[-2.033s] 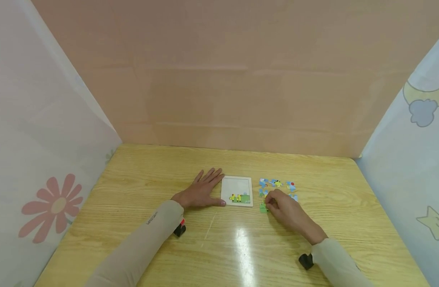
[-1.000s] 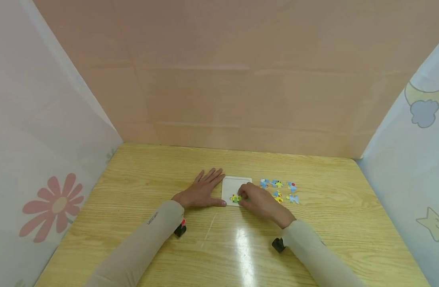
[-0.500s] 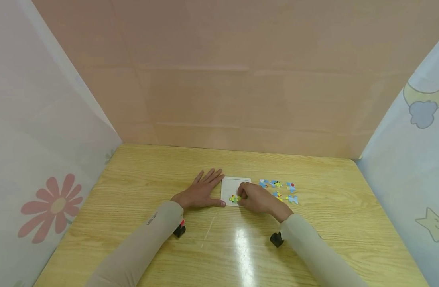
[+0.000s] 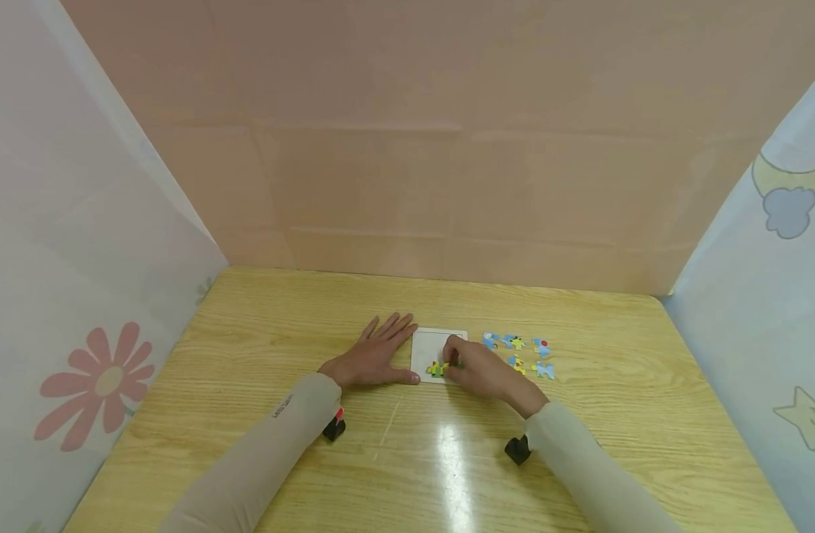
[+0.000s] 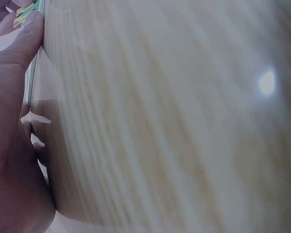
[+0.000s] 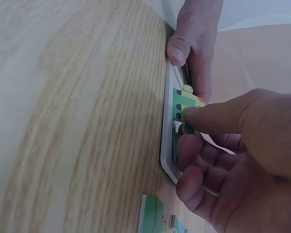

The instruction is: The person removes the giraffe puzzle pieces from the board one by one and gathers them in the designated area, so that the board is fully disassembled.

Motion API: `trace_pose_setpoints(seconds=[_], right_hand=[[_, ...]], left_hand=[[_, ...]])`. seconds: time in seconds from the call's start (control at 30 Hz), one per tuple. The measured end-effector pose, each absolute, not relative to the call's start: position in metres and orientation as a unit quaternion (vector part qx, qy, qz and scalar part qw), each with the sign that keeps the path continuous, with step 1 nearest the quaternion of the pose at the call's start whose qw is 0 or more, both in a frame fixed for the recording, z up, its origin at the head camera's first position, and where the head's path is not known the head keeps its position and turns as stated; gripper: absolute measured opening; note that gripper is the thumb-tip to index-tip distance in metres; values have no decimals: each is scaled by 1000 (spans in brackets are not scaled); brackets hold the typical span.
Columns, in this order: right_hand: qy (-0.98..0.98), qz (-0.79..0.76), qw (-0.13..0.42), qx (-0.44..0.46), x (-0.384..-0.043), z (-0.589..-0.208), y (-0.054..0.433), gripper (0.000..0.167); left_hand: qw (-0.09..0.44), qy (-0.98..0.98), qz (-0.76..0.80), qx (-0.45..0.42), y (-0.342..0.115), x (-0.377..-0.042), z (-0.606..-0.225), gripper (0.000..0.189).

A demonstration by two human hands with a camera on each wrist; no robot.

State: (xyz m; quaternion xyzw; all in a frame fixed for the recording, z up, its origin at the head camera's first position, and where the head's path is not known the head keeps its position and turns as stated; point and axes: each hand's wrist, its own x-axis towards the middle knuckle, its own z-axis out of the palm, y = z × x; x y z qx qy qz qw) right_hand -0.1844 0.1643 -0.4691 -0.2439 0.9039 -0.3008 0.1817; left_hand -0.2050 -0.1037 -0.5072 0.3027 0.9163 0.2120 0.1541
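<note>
A small square puzzle tray (image 4: 430, 342) with a pale rim lies mid-table, with green and yellow puzzle pieces (image 4: 437, 369) along its near side. My left hand (image 4: 374, 359) lies flat with spread fingers at its left edge, thumb against the near left corner. Over the tray's near right part, my right hand (image 4: 477, 366) has curled fingers and pinches a green and yellow jigsaw piece (image 6: 185, 104), thumb on its face. In the right wrist view a green piece (image 6: 151, 216) lies on the table beside the tray. My fingers partly hide the held piece.
Several loose blue and yellow jigsaw pieces (image 4: 517, 342) lie right of the tray. The wooden table (image 4: 300, 296) ends at a tan back wall (image 4: 380, 185), with pale printed sheets at both sides. A wrist camera sits under each sleeve.
My right hand has moved left from the loose pieces onto the tray, then shifted only slightly, its index finger lifting a little. The left hand has stayed in place.
</note>
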Motion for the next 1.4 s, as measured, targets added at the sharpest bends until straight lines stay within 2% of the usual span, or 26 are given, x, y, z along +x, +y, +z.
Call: trace_pose_setpoints(seconds=[0.17,0.43,1.4], right_hand=[[892,-335,185,-242,-182,-467,168,5],[877,-377,196,-223,-177,-465,177,6],[913,-351,142,-151,-143,-447,269,9]], left_hand=[[156,918,208,300,-104,-207,-510,107],[153,916,212,304,-104,-206,-508,106],[147,917,213,303,-105,-204,-509,105]])
